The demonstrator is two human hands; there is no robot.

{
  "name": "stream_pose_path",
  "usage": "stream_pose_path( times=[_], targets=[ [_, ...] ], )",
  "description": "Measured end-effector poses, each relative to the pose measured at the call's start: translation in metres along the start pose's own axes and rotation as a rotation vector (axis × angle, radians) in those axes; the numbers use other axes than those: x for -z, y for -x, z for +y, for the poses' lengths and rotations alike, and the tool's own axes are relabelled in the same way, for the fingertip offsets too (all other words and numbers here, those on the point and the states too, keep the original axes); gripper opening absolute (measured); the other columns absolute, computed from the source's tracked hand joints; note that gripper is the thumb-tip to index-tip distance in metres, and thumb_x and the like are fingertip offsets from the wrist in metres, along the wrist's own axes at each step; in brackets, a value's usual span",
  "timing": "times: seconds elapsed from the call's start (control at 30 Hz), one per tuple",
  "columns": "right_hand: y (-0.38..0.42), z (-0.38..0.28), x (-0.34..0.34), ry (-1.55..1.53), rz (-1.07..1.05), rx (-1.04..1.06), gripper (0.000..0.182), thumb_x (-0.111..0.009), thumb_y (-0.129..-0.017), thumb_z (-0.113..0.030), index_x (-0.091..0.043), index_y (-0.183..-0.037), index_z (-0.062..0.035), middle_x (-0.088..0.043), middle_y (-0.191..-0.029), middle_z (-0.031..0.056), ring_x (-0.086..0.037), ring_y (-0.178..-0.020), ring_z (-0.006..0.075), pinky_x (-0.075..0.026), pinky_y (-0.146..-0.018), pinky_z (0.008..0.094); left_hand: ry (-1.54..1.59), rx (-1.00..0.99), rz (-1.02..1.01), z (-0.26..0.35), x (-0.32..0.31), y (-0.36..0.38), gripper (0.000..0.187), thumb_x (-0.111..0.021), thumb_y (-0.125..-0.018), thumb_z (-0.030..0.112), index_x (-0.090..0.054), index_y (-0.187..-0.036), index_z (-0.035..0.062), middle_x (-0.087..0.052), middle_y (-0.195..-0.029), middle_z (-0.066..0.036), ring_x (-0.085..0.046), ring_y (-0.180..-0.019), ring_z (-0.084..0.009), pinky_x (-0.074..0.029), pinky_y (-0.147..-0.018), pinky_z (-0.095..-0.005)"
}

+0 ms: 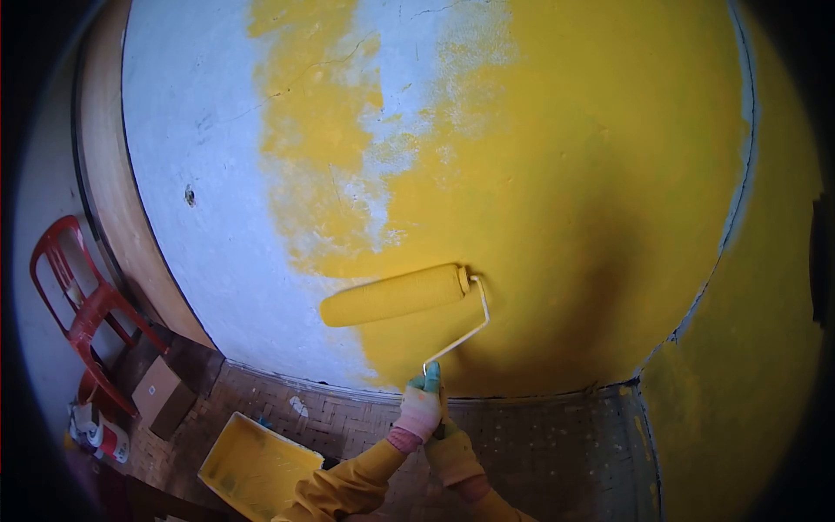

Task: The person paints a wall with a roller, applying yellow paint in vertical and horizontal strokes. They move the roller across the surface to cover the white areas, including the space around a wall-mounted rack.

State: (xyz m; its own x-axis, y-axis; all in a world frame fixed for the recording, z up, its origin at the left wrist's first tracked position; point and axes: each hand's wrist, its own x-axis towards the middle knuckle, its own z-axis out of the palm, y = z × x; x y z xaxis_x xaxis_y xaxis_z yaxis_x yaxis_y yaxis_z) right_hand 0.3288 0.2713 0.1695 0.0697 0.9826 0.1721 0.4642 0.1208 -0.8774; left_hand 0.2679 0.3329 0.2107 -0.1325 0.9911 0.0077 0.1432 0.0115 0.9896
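Observation:
A paint roller (396, 296) with a yellow-coated sleeve rests against the wall, over the border between yellow paint and pale blue-white wall (200, 174). Its bent wire frame runs down to a handle near the lower middle. My left hand (421, 409), in a pale glove with green fingertips, is closed round the handle's upper part. Just below and to the right, my right hand (454, 452), also gloved, is wrapped round the lower handle; its fingers are partly hidden. A yellow-smeared paint tray (261, 470) lies on the floor beside my left forearm.
At the left stand a red plastic chair (91, 317) and a cardboard box (163, 398). A white and red container (111, 439) is near the chair. Wall meets woven-pattern floor (539, 444) behind my hands. A cracked wall corner (739, 200) runs down the right.

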Motion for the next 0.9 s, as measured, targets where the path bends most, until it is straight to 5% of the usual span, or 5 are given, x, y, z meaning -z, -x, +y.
stream_pose_path(
  times=[0.17,0.37,0.67,0.8,0.9],
  targets=[
    [0.017,0.008,-0.006,0.172,-0.108,-0.108,0.060,-0.048,-0.077,-0.027,-0.017,-0.129,-0.0183,-0.056,-0.078,0.0215,-0.053,-0.071,0.0403,-0.043,-0.060,0.0444,-0.350,-0.310,0.070,-0.041,-0.005,0.001,0.041,-0.045,-0.083,0.038,-0.054,-0.072,-0.0004,-0.054,-0.061,-0.016,-0.052,-0.058,-0.0279,-0.040,-0.055,-0.0371],
    [0.000,0.004,0.008,0.103,-0.042,-0.027,0.049,-0.044,-0.078,-0.027,-0.025,-0.122,-0.0195,-0.056,-0.077,0.0217,-0.053,-0.068,0.0404,-0.042,-0.059,0.0462,0.243,0.149,-0.022,-0.016,-0.006,-0.011,0.043,-0.047,-0.082,0.039,-0.052,-0.063,0.0008,-0.049,-0.052,-0.013,-0.046,-0.050,-0.0208,-0.038,-0.052,-0.0347],
    [0.030,0.034,-0.019,0.071,-0.001,-0.111,0.044,-0.048,-0.076,-0.029,-0.035,-0.117,-0.0177,-0.056,-0.076,0.0203,-0.053,-0.070,0.0392,-0.042,-0.058,0.0441,-0.003,0.014,-0.033,-0.047,-0.008,0.017,0.041,-0.044,-0.083,0.040,-0.051,-0.064,0.0036,-0.047,-0.054,-0.003,-0.042,-0.051,-0.0120,-0.035,-0.046,-0.0275],
    [0.031,0.025,-0.028,-0.365,0.081,-0.116,0.035,-0.047,-0.082,-0.035,-0.046,-0.108,-0.0111,-0.052,-0.102,0.0184,-0.052,-0.090,0.0265,-0.043,-0.070,0.0337,-0.309,-0.120,-0.025,-0.036,-0.011,0.014,0.043,-0.043,-0.083,0.040,-0.052,-0.067,0.0011,-0.050,-0.057,-0.014,-0.046,-0.052,-0.0249,-0.038,-0.052,-0.0352],
    [0.016,0.013,-0.016,-0.215,0.095,-0.084,0.034,-0.049,-0.079,-0.031,-0.046,-0.107,-0.0111,-0.054,-0.091,0.0185,-0.053,-0.082,0.0301,-0.043,-0.065,0.0364,-0.333,-0.140,-0.022,-0.018,-0.009,0.009,0.045,-0.043,-0.082,0.042,-0.053,-0.065,0.0013,-0.051,-0.058,-0.018,-0.050,-0.056,-0.0320,-0.039,-0.055,-0.0390]
  ],
)
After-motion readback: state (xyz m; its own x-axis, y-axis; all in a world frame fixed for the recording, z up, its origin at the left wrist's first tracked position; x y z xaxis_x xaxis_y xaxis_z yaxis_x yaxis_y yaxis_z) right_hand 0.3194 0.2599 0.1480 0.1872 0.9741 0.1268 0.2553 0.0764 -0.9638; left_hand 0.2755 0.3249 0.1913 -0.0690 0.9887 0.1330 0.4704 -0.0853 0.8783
